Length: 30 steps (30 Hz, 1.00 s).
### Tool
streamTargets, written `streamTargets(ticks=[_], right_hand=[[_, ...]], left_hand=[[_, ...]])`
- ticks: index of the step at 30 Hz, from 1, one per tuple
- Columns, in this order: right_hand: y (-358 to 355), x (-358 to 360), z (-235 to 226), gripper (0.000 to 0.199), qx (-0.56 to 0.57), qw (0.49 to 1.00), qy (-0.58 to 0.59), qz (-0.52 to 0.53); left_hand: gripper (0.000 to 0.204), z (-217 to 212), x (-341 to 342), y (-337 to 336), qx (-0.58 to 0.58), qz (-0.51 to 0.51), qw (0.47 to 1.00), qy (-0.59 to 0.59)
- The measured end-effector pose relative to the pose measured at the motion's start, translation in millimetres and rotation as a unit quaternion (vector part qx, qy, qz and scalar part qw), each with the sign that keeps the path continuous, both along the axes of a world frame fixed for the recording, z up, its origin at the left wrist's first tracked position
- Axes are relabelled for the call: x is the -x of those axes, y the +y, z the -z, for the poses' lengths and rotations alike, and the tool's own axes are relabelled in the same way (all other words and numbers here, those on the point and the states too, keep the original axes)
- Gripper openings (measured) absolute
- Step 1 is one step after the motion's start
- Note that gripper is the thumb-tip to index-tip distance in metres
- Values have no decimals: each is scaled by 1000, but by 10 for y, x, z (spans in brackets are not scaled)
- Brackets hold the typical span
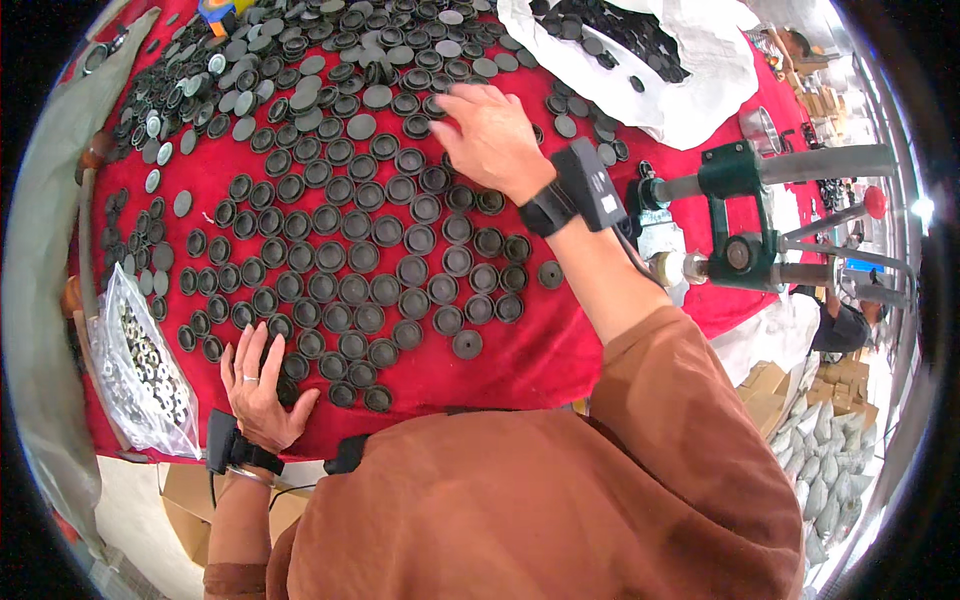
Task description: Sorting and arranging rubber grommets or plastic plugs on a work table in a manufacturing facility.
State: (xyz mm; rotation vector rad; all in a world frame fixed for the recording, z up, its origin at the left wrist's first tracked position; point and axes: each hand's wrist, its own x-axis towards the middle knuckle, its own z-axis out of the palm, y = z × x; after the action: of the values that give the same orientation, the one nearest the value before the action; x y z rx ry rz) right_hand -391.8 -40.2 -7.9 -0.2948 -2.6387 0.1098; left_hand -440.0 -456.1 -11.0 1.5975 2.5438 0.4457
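Note:
Many round black rubber caps [364,256] lie cup side up in a loose spread across a red cloth [540,360]. My left hand [262,390] rests at the near left edge of this spread, fingers stretched out over a few caps, its palm hidden. Farther off and to the right, my right hand [487,140] reaches over the caps beside the heap, thumb apart from the fingers. Its fingertips are at a cap [434,106], and nothing shows in its grasp. Behind lies a dense heap of black caps and flat discs [376,97].
A clear bag of small metal-and-black parts [148,375] lies at the left edge. A white sack [690,105] with black pieces is at the far right. A green hand press [735,215] stands right of my right forearm. A tape measure [217,14] sits far left.

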Motion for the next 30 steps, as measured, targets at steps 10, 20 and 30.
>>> streamTargets(ticks=[10,20,30], right_hand=[[-166,-388,-6,46,14,994,-107,-4],[-137,214,183,51,-23,997,-50,-59],[235,-488,9,40,-25,996,-44,79]], left_hand=[[77,22,3,-19,-3,-1,1000,5],[77,22,9,0,5,-1,1000,-5],[76,23,14,4,-2,7,1000,1]])
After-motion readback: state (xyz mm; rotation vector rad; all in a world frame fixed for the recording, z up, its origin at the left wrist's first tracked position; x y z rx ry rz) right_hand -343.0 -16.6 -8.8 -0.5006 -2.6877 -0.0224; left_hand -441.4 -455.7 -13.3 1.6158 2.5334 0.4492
